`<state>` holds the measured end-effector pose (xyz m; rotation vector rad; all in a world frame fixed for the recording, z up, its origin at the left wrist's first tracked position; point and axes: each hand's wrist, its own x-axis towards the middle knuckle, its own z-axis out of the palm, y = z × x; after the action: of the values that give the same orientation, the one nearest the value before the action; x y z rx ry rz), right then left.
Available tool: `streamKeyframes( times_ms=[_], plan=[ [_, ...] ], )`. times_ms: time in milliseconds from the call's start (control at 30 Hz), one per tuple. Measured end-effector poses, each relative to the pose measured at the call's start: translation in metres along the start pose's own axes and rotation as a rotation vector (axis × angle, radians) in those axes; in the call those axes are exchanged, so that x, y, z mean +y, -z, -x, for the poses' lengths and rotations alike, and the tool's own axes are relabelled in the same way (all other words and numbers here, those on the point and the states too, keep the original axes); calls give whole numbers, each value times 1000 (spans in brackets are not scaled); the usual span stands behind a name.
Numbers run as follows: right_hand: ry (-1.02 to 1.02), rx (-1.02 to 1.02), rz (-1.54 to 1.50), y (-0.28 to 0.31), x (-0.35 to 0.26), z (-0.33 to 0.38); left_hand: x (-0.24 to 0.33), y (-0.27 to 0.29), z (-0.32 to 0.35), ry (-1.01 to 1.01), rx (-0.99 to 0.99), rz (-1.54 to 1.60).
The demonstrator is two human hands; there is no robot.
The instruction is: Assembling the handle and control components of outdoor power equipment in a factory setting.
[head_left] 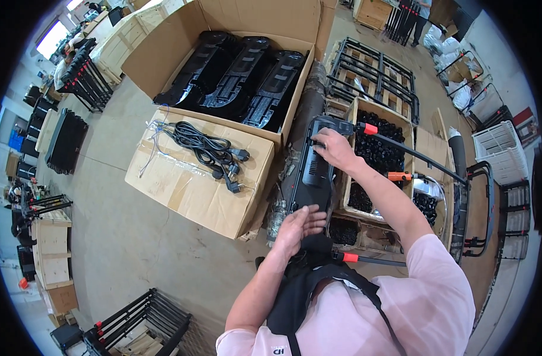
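A long black plastic housing (pixel 312 166) with vents and slots lies lengthwise in front of me, on a dark padded surface. My right hand (pixel 336 149) is at its far part, fingers bent and pinched together against its top; whatever is between the fingertips is too small to make out. Over the near end is my left hand (pixel 302 227), fingers stretched out and apart, holding nothing. A black bar with a red end piece (pixel 370 129) extends to the right from beside the far end. Another red-ended bar (pixel 350 257) sits close to my body.
Left of the housing stands a closed cardboard box (pixel 194 196) with coiled black power cables (pixel 203 145) on top. Behind it, an open carton (pixel 286 127) holds several black plastic shells. On the right are a wooden crate (pixel 349 139) of small black parts and an orange-handled tool (pixel 399 176).
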<state>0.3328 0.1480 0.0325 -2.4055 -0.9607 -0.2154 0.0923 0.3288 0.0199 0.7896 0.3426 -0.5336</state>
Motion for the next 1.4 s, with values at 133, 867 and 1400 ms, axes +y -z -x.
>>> streamKeyframes(
  times_ms=[133, 867, 1400],
  plan=[
    [-35, -39, 65, -14, 13, -18, -17, 3, 16, 38, 31, -10],
    [-292, -123, -25, 52, 38, 107, -44, -29, -1, 116, 17, -76],
    [-423, -396, 166, -30, 89, 227, -85, -91, -42, 231, 51, -202]
  ],
)
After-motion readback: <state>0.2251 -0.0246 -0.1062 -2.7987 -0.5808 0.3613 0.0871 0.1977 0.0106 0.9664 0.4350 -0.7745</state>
